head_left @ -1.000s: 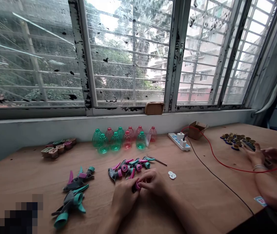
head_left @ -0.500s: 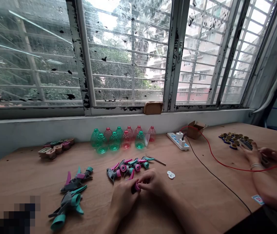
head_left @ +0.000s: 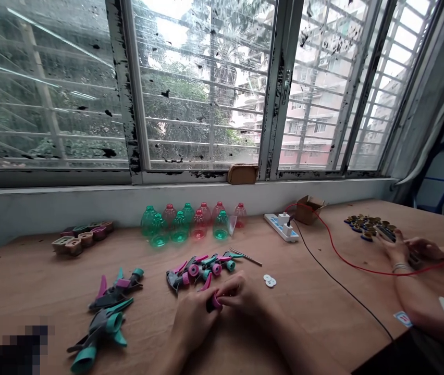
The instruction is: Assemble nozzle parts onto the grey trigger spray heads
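Observation:
My left hand is closed around a trigger spray head with a pink collar, its open end turned toward my other hand. At that collar's mouth, my right hand has its fingers pinched together; whatever sits between the fingertips is hidden. Just beyond my hands lies a pile of grey, pink and teal spray heads. More spray heads rest on the wooden table to the left. Several thin white discs lie to the right of my right hand, and a metal rod is behind them.
Green and red clear bottles stand along the wall. A power strip, a red cable and a small cardboard box are to their right. At far right another person's hands work beside round brass-coloured parts. Small cases sit back left.
The whole view has shifted slightly, so things appear a little further left. Both my hands stay at the pink collar, the right fingertips barely moved.

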Tool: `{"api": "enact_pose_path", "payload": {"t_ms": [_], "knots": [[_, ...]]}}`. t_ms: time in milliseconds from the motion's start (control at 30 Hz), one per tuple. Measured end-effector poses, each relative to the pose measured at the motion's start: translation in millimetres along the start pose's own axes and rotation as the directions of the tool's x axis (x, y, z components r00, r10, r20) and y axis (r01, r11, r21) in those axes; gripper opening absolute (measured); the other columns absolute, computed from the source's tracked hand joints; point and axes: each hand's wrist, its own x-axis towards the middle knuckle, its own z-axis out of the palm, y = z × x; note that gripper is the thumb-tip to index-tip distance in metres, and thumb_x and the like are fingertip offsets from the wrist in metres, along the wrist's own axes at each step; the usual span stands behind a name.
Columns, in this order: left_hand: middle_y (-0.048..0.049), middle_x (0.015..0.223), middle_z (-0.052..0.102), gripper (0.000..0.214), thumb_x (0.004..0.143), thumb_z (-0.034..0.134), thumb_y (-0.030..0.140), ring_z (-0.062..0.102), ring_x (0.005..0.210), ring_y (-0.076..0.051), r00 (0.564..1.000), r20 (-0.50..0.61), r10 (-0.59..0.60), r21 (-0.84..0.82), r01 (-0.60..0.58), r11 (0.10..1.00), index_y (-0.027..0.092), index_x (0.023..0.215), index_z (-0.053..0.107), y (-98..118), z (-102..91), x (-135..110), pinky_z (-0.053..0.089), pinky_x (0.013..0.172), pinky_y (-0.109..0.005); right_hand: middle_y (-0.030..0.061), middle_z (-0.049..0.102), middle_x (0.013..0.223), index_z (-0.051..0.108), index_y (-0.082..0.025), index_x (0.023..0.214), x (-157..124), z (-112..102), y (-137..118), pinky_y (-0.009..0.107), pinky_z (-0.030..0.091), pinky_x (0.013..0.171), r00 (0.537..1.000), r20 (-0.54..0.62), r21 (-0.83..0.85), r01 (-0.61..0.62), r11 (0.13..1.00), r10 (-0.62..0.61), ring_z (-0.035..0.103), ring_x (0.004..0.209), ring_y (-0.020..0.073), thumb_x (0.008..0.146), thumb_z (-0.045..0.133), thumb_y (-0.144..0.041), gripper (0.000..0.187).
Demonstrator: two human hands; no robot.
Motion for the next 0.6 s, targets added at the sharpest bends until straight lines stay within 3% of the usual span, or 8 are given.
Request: {"api": "enact_pose_path", "payload": {"t_ms": [333, 600], "knots": [[-0.0008, 0.089, 0.074, 0.037, 0.074, 0.054, 0.015, 0.066, 0.081, -0.020, 1.000, 0.000, 0.010, -0.007, -0.010, 1.000, 0.029, 0.105, 0.070, -0.7, 1.6, 0.7, 0.042, 0.070, -0.025, -0.0022, 0.067, 0.058, 0.077, -0.020, 0.075, 0.3, -3.3, -4.0, 0.018, 0.033, 0.048, 0.997, 0.015, -0.099, -0.074, 0.992, 0.076, 0.049, 0.048, 0.0077, 0.072, 0.065, -0.016, 0.013], [-0.0015, 0.090, 0.073, 0.033, 0.074, 0.054, 0.015, 0.066, 0.082, -0.021, 1.000, 0.024, -0.007, 0.062, 0.005, 0.998, 0.028, 0.099, 0.069, 2.7, 0.7, -0.1, 0.042, 0.070, -0.026, -0.0029, 0.064, 0.054, 0.077, -0.019, 0.070, 0.4, -2.4, -7.1, 0.019, 0.031, 0.045, 0.989, 0.026, -0.037, -0.147, 0.989, 0.148, 0.045, 0.046, 0.0076, 0.072, 0.065, -0.017, 0.012]]}}
